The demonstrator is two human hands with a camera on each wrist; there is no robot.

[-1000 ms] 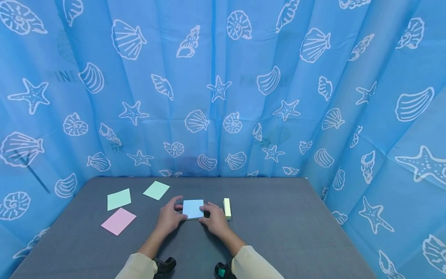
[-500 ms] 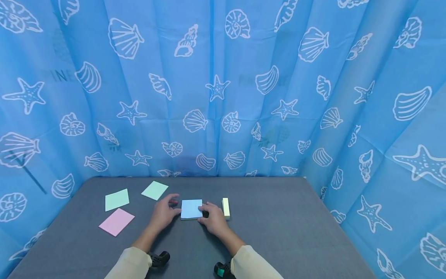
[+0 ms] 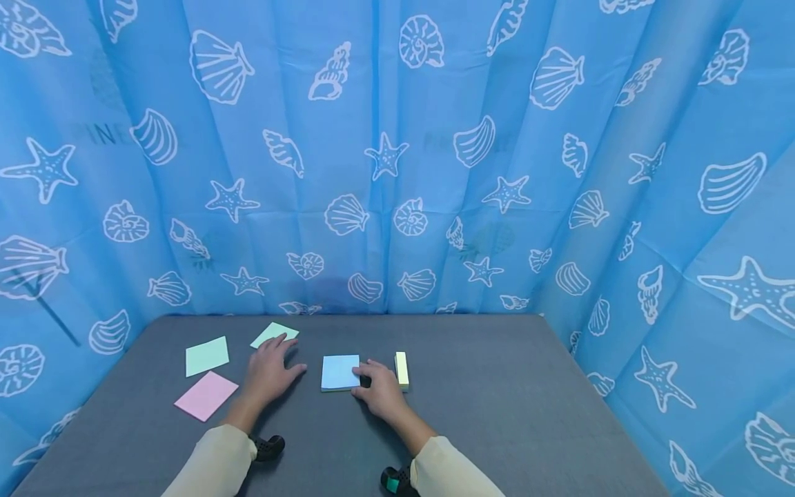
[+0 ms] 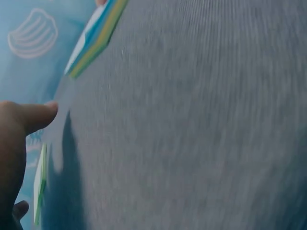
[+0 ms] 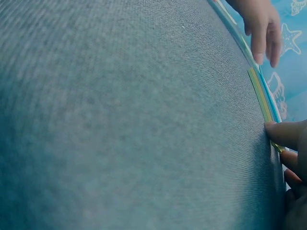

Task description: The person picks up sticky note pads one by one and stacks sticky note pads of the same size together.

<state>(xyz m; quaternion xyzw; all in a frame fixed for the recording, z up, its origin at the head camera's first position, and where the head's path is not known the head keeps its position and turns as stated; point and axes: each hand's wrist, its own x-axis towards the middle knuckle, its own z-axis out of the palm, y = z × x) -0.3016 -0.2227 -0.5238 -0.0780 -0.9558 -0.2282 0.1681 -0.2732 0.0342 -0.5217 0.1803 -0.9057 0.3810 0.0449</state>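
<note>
A stack of sticky note pads point(image 3: 340, 373), light blue on top with yellow and green layers beneath, lies near the middle of the table. My right hand point(image 3: 380, 390) holds its right edge, thumb at the near corner and a finger on the upper side. In the right wrist view, the thumb point(image 5: 285, 134) touches the layered side of the stack. My left hand point(image 3: 270, 369) is apart from the stack, fingers spread and holding nothing visible. Its fingertips overlap the near part of a green sticky note pad point(image 3: 271, 331); contact cannot be told.
Another green pad point(image 3: 207, 356) and a pink pad point(image 3: 206, 396) lie on the left of the grey table point(image 3: 497, 414). A narrow pale yellow block point(image 3: 401, 371) stands just right of my right hand. A blue shell-patterned curtain point(image 3: 397, 172) hangs behind the table.
My left hand has let go of the stack's left side and moved left and away towards the green pad. The right hand stays at the stack.
</note>
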